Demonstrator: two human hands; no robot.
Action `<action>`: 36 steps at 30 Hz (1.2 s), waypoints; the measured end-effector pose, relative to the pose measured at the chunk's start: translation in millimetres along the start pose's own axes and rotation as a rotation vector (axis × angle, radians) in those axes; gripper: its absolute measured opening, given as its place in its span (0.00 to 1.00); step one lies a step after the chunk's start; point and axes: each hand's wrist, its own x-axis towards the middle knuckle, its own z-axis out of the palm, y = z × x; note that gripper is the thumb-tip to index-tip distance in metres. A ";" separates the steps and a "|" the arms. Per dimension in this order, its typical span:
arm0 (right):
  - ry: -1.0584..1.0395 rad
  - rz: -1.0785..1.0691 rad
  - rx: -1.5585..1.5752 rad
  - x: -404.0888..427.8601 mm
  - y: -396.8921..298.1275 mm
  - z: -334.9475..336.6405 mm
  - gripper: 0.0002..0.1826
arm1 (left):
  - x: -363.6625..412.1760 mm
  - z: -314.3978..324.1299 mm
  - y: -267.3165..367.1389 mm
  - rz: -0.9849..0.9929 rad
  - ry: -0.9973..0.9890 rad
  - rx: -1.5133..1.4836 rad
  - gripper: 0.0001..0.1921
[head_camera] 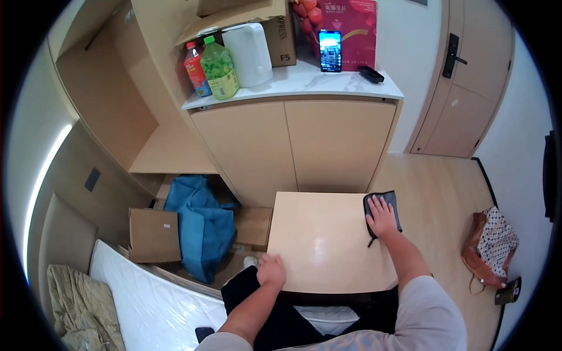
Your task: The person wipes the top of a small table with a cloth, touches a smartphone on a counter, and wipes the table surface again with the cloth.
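A small light wood table (320, 245) stands before me. On its far right corner lies a grey cloth with dark edging (391, 202), partly hanging past the side. My right hand (382, 216) rests flat on this cloth with its fingers spread. A dark loop or tag of the cloth sticks out below the hand. At the near left edge of the table is my left hand (271, 269), palm down on the corner, with no object visible in it. Whether its fingers curl around the edge is hard to tell.
Beyond the table stands a cabinet (290, 145) with bottles, a white kettle (248, 55) and a lit phone (330, 50) on top. Left are a blue bag (206, 232), a cardboard box (154, 234) and a mattress (149, 294). A patterned bag (494, 245) sits right on the floor.
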 end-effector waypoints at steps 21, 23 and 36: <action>-0.215 -0.929 0.074 -129.8 -116.7 -6.2 0.38 | 1.7 -2.9 -0.6 0.016 -0.011 0.018 0.23; -0.289 -0.954 0.072 -131.3 -69.9 -13.2 0.39 | 3.2 -0.3 -1.7 0.044 0.024 0.004 0.23; -0.026 0.195 -0.050 21.9 -9.6 7.3 0.39 | 1.9 -3.6 0.2 0.006 -0.002 0.008 0.23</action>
